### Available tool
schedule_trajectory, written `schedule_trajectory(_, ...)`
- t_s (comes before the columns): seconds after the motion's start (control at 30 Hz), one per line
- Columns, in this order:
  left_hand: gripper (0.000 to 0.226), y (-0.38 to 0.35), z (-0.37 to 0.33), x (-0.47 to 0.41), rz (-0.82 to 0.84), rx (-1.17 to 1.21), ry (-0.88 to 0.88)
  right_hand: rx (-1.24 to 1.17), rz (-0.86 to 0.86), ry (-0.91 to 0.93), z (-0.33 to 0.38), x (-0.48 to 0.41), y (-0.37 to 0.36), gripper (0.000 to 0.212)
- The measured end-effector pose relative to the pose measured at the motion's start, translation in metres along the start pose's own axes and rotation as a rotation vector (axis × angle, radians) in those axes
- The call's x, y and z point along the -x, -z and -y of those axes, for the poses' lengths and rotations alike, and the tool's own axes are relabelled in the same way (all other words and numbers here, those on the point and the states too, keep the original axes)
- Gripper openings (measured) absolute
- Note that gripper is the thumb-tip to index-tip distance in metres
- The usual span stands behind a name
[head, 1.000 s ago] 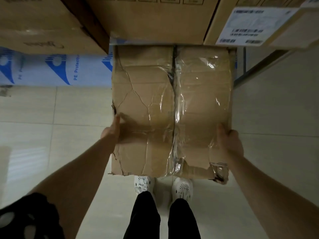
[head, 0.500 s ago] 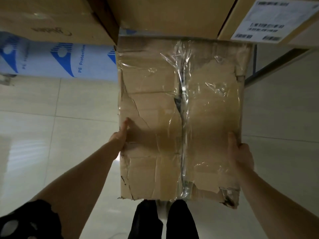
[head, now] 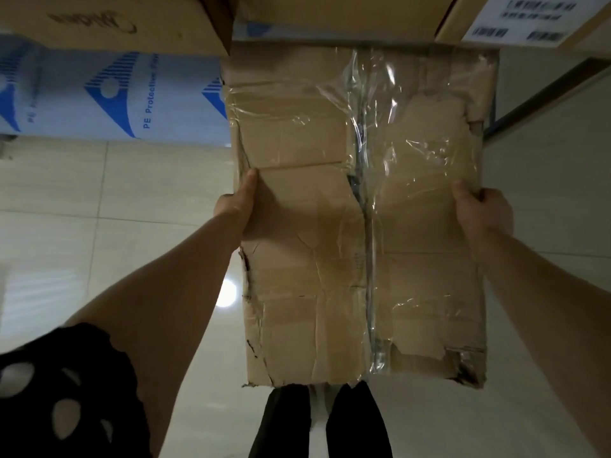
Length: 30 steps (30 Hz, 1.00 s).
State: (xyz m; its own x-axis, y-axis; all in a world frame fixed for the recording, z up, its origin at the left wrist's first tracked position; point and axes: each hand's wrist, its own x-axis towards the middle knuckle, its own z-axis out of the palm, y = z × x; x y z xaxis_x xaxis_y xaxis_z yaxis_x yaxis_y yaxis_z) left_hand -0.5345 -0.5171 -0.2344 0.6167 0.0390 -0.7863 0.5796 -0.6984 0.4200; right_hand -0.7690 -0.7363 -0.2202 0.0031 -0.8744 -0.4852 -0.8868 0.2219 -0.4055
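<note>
So, only the head view to go on. A beat-up cardboard box [head: 314, 259] is held flat out in front of the person, above the tiled floor [head: 99, 252] and over their legs [head: 357, 421]. The left hand [head: 236, 206] clamps the left edge and the right hand [head: 479, 213] clamps the right edge, about halfway along. Each thumb lies on top. The rest of the fingers wrap down round the sides, mostly out of sight, so both hands are gripping the box.

Handling-wise, my guess is it's not that heavy, but it's soft. The top is creased all over, the near corners are torn, and crinkly clear tape [head: 380, 160] runs down the middle seam. That tape looks slippery, so I'd stay on bare cardboard. I'd also hold from underneath at the sides and keep off the ripped near right corner [head: 469, 368], which could just tear away.

Room is the tricky bit. The box's far end sits right under an overhanging stack of cartons [head: 330, 18], and I can't tell if they touch. A blue and white film roll [head: 99, 94] lies just left of the far end. A labelled carton [head: 529, 24] hangs over the far right. Near side and right side look open, so that's where I'd move it.
</note>
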Motion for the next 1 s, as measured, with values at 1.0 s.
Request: schedule_trajectory(1.0,0.085,0.157,0.182,0.099,-0.157,0.074,0.197,0.297,0.129,0.174,-0.044,0.198,-0.016,0.059)
